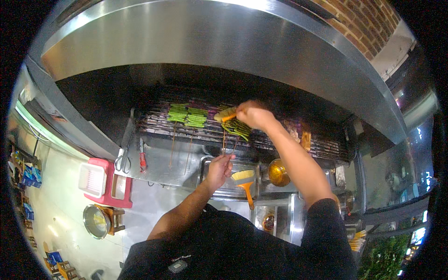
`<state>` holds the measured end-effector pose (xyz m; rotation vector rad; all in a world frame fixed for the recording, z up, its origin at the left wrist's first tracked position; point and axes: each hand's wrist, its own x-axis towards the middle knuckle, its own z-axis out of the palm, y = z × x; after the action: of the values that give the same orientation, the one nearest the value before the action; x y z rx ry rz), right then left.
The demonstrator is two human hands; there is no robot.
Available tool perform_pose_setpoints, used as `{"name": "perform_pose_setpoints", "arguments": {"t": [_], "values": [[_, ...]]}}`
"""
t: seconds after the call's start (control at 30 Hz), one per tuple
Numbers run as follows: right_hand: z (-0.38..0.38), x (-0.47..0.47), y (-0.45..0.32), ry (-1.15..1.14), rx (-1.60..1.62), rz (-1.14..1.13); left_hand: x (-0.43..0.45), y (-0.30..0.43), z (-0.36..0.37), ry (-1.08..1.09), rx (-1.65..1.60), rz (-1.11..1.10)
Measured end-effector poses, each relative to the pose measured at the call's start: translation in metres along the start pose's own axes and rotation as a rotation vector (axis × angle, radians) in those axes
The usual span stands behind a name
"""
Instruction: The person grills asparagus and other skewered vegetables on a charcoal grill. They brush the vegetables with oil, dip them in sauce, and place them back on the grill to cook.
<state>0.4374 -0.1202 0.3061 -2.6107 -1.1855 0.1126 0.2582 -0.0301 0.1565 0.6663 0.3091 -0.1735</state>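
Observation:
My right hand (254,113) grips an orange-handled basting brush (225,113), its bristles against skewered green vegetables (238,128) on the charcoal grill (157,122). The hand is slightly blurred. With my left hand (219,170) I hold the lower ends of thin skewer sticks (224,141) that run up to these vegetables. Two more skewers of bright green vegetables (186,116) lie to the left on the grate, sticks towards me. A second wide brush with an orange handle (247,194) rests on a metal tray (229,194) just below my left hand.
A bowl of amber liquid (279,172) stands right of the tray. Scissors (122,162) and a red-handled knife (142,157) lie on the steel ledge (159,164) at left. Brownish food (306,140) sits on the grill's right. A steel hood (196,38) overhangs the grill.

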Motion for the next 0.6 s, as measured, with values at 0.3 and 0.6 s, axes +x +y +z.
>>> {"name": "perform_pose_setpoints", "arguments": {"t": [0.3,0.6], "values": [[-0.018,-0.057,-0.037,0.25,-0.105,-0.017,0.004,-0.002,-0.007,0.034,0.006,-0.033],[-0.016,-0.083,-0.022,0.245,-0.018,0.22,0.0,-0.007,-0.008,0.055,-0.033,-0.072]]}}
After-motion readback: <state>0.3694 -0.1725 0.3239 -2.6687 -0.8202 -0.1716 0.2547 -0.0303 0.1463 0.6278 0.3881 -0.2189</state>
